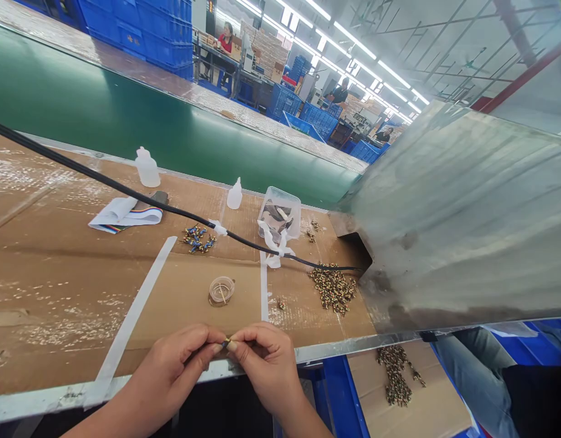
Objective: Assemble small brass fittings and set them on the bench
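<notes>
My left hand (pixel 177 365) and my right hand (pixel 266 356) meet at the front edge of the cardboard-covered bench. Thumb and forefinger of each are pinched on one small dark and brass-coloured part (pixel 226 343), mostly hidden by the fingertips. Just beyond them stands a small round clear cup (pixel 221 291) with a thin stick in it. A little pile of blue and brass parts (pixel 198 239) lies farther back on the left. To the right is a larger heap of small brass and dark parts (pixel 332 289), and a few similar parts (pixel 281 303) lie nearer my right hand.
A black cable (pixel 125 187) crosses above the bench. Two white squeeze bottles (pixel 147 167), a striped ribbon (pixel 125 215) and a clear plastic box (pixel 280 213) stand behind. A metal hood (pixel 462 237) rises on the right; a green conveyor belt (pixel 171 115) runs beyond. Someone's jeans-clad leg (pixel 471 377) shows lower right.
</notes>
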A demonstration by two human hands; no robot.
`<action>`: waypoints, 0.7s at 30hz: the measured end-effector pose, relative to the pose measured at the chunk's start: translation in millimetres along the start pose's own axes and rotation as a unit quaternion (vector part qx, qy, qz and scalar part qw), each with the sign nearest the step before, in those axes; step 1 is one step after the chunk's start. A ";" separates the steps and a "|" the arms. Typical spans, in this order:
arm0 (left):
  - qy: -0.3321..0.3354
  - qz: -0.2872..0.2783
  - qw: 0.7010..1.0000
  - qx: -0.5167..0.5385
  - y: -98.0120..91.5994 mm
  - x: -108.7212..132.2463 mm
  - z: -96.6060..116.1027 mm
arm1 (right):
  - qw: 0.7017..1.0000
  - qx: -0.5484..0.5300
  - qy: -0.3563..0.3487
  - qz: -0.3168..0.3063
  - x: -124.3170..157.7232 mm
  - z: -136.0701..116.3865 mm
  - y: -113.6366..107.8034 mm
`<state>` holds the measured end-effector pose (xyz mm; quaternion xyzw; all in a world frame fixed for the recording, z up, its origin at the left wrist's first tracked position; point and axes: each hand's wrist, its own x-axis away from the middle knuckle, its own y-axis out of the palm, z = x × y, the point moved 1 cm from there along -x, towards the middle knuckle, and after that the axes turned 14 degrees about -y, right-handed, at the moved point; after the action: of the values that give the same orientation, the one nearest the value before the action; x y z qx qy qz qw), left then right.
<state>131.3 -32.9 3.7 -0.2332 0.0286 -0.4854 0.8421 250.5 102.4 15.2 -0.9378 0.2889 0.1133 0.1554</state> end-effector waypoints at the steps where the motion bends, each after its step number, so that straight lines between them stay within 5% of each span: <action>1: -0.002 -0.002 1.000 0.000 0.2 -0.2 0.1 | 1.000 0.002 0.000 -0.001 0.2 0.4 0.0; 21: 0.000 0.005 1.000 0.002 0.7 -1.6 0.9 | 1.000 -0.001 0.001 -0.005 1.1 1.6 -0.7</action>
<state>131.2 -31.0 3.9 -0.2317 0.0285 -0.4807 0.8453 251.6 103.0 13.6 -0.9395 0.2847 0.1116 0.1544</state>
